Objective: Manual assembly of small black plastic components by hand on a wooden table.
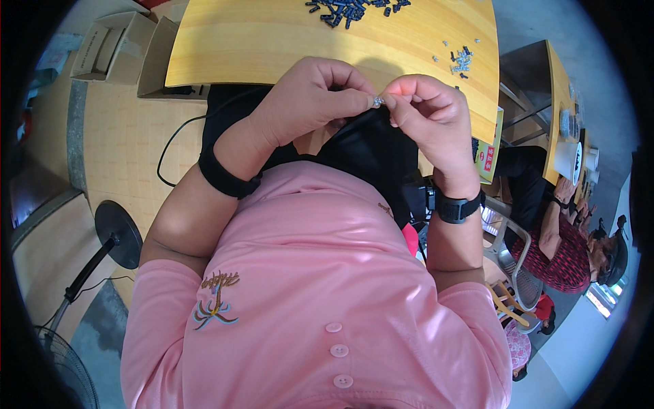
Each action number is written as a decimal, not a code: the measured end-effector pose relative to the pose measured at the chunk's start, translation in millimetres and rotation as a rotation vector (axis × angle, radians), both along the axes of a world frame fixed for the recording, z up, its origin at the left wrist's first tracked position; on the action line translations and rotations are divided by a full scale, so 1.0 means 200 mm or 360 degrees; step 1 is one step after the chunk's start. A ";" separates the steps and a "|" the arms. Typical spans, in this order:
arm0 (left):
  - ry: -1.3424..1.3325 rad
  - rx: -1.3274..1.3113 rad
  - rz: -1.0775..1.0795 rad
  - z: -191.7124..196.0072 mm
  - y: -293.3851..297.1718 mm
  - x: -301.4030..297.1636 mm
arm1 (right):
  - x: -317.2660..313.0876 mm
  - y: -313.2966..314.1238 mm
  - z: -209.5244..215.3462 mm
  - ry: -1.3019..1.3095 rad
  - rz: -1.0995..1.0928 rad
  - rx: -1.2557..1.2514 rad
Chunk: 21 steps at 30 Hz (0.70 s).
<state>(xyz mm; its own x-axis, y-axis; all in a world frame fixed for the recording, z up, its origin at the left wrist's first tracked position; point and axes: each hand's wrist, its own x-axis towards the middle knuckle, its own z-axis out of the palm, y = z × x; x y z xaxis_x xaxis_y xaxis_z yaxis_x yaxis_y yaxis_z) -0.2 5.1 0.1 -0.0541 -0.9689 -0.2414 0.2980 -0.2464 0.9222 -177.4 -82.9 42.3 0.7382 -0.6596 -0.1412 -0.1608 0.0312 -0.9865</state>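
Note:
Just off the near edge of the wooden table (pixel 272 41), my two hands meet fingertip to fingertip. A small silvery metal part (pixel 377 101) is pinched between them; its exact kind is too small to make out. My left hand (pixel 317 95) grips it from the left with thumb and forefinger. From the right, my right hand (pixel 432 116) pinches its other side, the remaining fingers curled. A pile of small black pieces (pixel 344 10) lies at the table's far side. To the right is a smaller heap of silvery parts (pixel 462 61), with a few loose ones around it.
Open cardboard boxes (pixel 112 48) stand left of the table. A black fan stand (pixel 118 234) is on the left. Below the table's right edge sits a yellow-green box (pixel 488 160). Farther right, another person (pixel 558 238) sits at a second table (pixel 560 102), near a metal chair (pixel 514 259).

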 end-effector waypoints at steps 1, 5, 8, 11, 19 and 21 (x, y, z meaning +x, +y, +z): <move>-0.0001 0.0000 0.0000 0.00 0.00 0.00 | 0.00 0.00 0.00 0.0026 0.0010 -0.0017; 0.0255 0.0085 0.0040 -0.01 0.00 0.00 | 0.01 0.00 0.00 -0.0039 0.0044 -0.0005; 0.0498 0.0163 0.0082 -0.02 0.00 -0.02 | 0.02 0.00 -0.01 -0.0079 0.0048 0.0017; 0.0659 0.0236 0.0091 0.00 0.00 -0.02 | 0.03 0.01 -0.03 -0.0141 0.0013 0.0080; 0.0730 0.0229 0.0089 0.01 0.00 -0.02 | 0.06 0.04 -0.05 -0.0150 -0.0103 0.0006; 0.0774 0.0224 0.0140 0.02 0.01 -0.02 | 0.07 0.05 -0.05 -0.0155 -0.0125 0.0012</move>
<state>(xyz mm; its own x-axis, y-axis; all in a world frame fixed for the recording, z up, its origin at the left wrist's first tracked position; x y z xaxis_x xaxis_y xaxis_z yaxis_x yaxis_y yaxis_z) -4.3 6.3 3.6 -0.1122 -0.9347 -0.3374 0.7094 -0.3130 0.6314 -163.8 -73.7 32.1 0.6949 -0.7150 -0.0766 -0.0609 0.0476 -0.9970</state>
